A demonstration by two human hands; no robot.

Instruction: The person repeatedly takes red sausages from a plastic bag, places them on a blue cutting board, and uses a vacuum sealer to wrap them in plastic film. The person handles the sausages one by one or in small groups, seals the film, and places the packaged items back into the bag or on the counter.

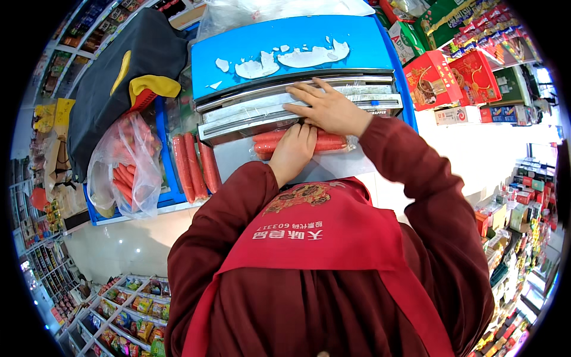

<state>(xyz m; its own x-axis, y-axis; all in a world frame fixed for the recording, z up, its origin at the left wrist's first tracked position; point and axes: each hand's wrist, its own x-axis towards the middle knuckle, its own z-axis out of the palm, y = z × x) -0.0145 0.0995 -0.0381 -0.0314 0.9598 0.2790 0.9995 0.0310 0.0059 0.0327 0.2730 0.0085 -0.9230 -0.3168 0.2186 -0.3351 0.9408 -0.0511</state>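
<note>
View taken as a clock face, 12 at the top edge.

Wrapper (285,74) at 12: blue top with white bare patches, metal front (250,114) facing 6. Carrots (330,143), orange-red, lie side by side in clear film (352,144) just below the metal front, a little off centre toward 1. Long axis runs roughly 9 to 3.

Left hand (294,153): back up, over the 9 o'clock half of the carrots, fingers pointing toward 12–1 and curled at the wrapper's lower edge. Fingertips partly hidden; cannot tell whether it grips the carrots or only presses on them.

Right hand (336,112): at 1, fingers spread and pointing toward 10, laid across the metal front. Not closed around anything. Its thumb side is just beside the left fingertips.

Surroundings: more carrot packs (189,166) near 9; beyond them, a clear bag (146,178) with carrots inside. Dark jacket (104,83) with yellow lining at 10. Red boxes (427,83) at 2. Snack shelves (132,304) between 7 and 8. Red apron (315,244) at 6.
</note>
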